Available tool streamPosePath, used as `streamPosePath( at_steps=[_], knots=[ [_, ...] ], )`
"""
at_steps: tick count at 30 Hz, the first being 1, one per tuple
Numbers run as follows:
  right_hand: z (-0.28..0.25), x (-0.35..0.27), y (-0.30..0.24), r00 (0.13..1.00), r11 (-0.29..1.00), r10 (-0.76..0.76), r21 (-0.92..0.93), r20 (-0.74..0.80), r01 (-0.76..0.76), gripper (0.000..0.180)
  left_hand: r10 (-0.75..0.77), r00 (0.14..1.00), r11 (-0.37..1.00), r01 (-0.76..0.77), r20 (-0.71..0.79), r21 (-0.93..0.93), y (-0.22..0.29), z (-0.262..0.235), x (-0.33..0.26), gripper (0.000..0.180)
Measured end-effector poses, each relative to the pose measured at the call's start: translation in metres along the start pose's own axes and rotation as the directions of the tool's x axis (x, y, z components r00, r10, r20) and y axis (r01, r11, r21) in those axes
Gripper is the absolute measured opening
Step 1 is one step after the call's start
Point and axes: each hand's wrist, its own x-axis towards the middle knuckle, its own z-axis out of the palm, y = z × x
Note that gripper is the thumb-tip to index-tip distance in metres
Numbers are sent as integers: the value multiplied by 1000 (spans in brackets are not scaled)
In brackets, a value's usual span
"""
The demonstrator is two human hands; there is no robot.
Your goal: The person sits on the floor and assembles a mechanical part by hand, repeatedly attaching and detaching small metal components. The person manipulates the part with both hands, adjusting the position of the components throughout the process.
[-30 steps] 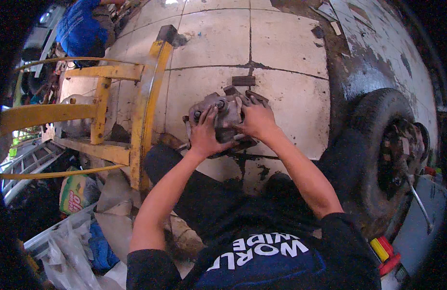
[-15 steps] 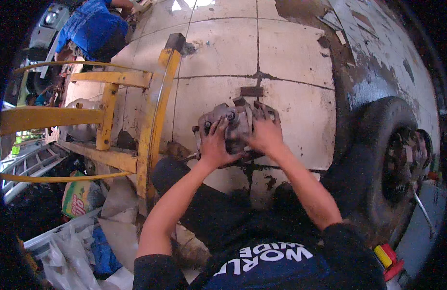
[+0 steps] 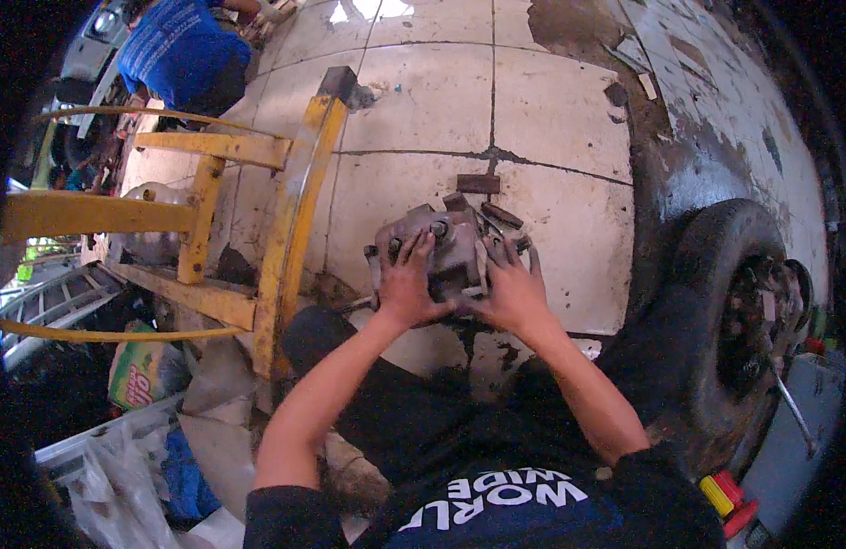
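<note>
2 spread hands, left hand [image 3: 408, 295] and right hand [image 3: 514, 295], are touching opposite sides of the metal casting [image 3: 456, 245], lying crosswise beyond their wrists on floor tiles [image 3: 574, 247]; whether they're gripping, I cannot tell.

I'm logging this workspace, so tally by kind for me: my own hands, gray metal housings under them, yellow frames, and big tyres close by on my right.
Your own, left hand and right hand: 2
Gray metal housing: 1
Yellow frame: 1
Big tyre: 1
Total: 5
</note>
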Motion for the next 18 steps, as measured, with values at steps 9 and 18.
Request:
streamPosePath(
  at_steps=[9,18],
  knots=[
    [8,4,2,998,998,56,35,31,-57,107,16,1000,999,-16,9,50,5,4,-2,110],
    [15,22,6,995,983,100,152,3,-99,102,27,1000,997,-27,2,66,7,1,-2,111]
  ],
)
